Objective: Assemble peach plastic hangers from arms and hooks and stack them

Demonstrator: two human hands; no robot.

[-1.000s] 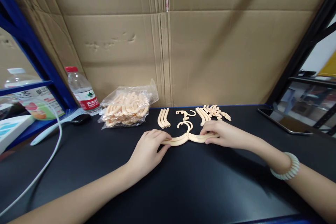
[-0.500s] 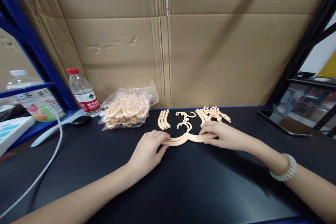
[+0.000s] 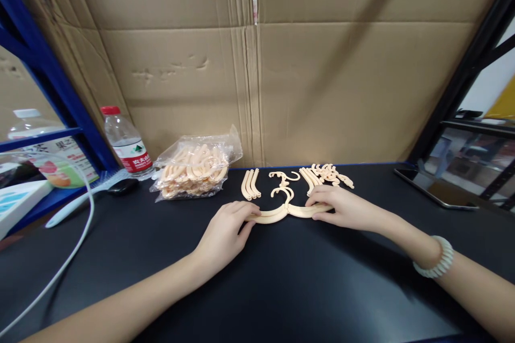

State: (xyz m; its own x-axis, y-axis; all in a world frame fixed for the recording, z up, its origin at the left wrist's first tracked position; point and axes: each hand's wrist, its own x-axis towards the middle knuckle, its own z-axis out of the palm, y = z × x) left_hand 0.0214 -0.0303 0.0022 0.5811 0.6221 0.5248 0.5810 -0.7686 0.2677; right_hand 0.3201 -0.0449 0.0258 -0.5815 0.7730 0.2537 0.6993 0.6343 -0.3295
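Two cream plastic clothes hangers [image 3: 273, 217] lie close together on the black table [image 3: 289, 284], their hooks pointing to the back. My left hand [image 3: 227, 225] is closed round their left arm ends, which its fingers partly hide. On the opposite side my right hand [image 3: 336, 204] grips the right arm ends between thumb and fingers. Just behind the hangers are loose hook pieces [image 3: 284, 177]. A row of curved arm pieces [image 3: 251, 184] lies to the left of these hooks, and more arm pieces [image 3: 309, 179] lie to the right, near my right fingers.
A clear bag of hanger parts [image 3: 193, 169] sits at the back left, beside a red-capped water bottle [image 3: 129, 144]. Small hook parts [image 3: 328, 172] are heaped behind my right hand. A tablet [image 3: 434, 187] lies at the right. A white cable [image 3: 86, 225] crosses the left side; cardboard [image 3: 322, 91] walls the back.
Both hands and the hangers stay almost in place. The view has shifted very slightly; nothing has been picked up or let go.
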